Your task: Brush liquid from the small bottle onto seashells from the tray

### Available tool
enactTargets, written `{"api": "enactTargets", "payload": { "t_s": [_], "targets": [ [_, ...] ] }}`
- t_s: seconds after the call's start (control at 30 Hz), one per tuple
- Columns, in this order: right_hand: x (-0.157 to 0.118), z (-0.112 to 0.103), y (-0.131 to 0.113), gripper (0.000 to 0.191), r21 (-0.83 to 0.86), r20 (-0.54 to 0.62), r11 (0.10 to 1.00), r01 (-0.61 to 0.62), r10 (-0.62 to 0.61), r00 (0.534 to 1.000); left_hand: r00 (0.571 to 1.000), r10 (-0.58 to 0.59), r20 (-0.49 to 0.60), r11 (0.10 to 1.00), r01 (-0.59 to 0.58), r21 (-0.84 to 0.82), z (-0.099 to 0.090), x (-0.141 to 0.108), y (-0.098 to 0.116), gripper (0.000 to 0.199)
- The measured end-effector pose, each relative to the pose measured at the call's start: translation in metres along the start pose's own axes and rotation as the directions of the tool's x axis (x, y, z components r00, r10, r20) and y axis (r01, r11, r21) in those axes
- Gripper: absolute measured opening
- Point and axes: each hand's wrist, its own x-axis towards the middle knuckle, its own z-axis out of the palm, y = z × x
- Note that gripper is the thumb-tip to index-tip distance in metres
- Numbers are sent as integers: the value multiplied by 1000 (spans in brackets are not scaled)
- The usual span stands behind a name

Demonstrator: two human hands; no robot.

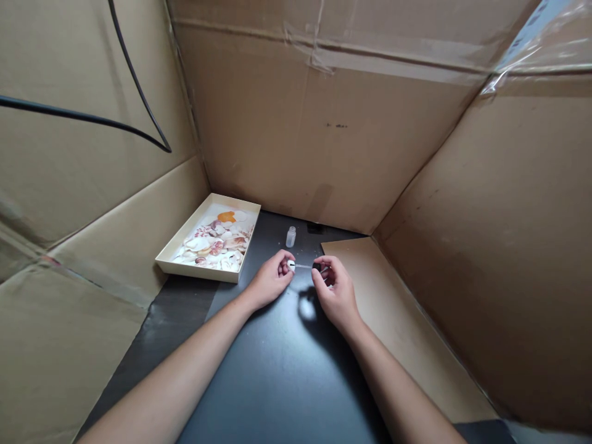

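Observation:
My left hand pinches a small white piece between its fingertips. Black cap with a thin clear stem: my right hand holds the cap, and the stem points left, its tip at the white piece. Just beyond my hands, a small translucent bottle stands upright and uncapped on the dark table. What the white piece is exactly is too small to tell.
At the back left a shallow cream tray holds several shells. A flat cardboard sheet lies on the right. Cardboard walls enclose the table, and a black cable hangs at the upper left.

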Motion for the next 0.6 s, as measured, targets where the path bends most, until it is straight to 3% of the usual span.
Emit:
{"api": "enactTargets", "payload": {
  "t_s": [0.6],
  "targets": [
    [0, 0, 0, 17, 9, 5, 1000, -6, 6, 1000, 1000, -7, -7, 1000, 7, -6, 0, 0, 0, 17]
  ]
}}
